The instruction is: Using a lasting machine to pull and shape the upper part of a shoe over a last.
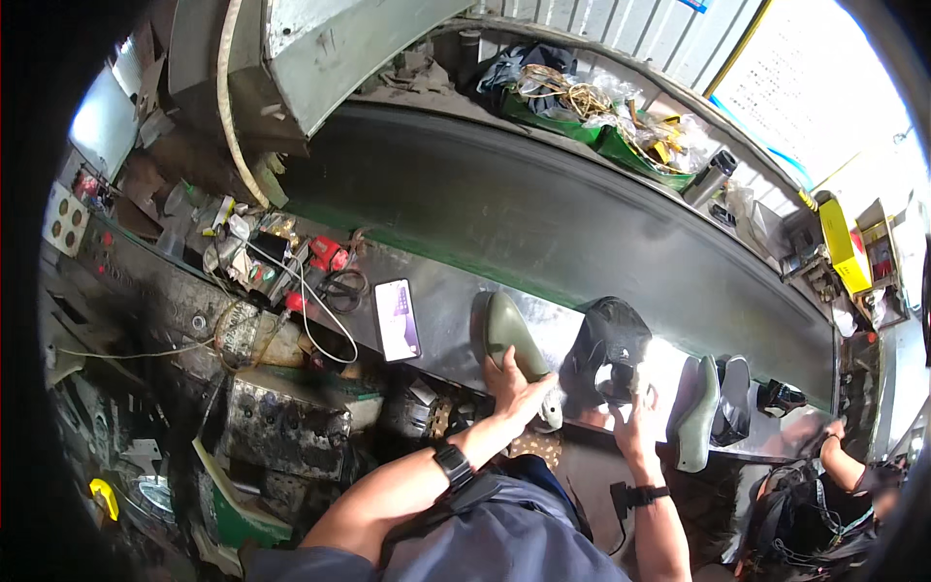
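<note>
- Head view: the left hand (514,388) lies on a green shoe form (514,339). The fingers curl over its near end and hold it.
- The green shoe form lies on the shiny metal ledge (446,301) in front of the person. Its long side runs from the hand up and away, leaning a little left. The rounded end points to the dark belt (543,213).
- The right hand (635,422) holds a black shoe (611,349), just to the right of the green form. The fingers wrap its lower part. I cannot tell how tight, since the shoe hides them.
- More to the right, another green form (700,412) and a dark shoe (732,398) stand side by side, touching, long sides up and down.
- A phone (398,318) lies flat to the left of the green shoe form, near black cables (339,289).
- Far behind the belt, a green tray (621,145) is full of clear bags and string.
- Another person's hand (836,429) is at the far right.
</note>
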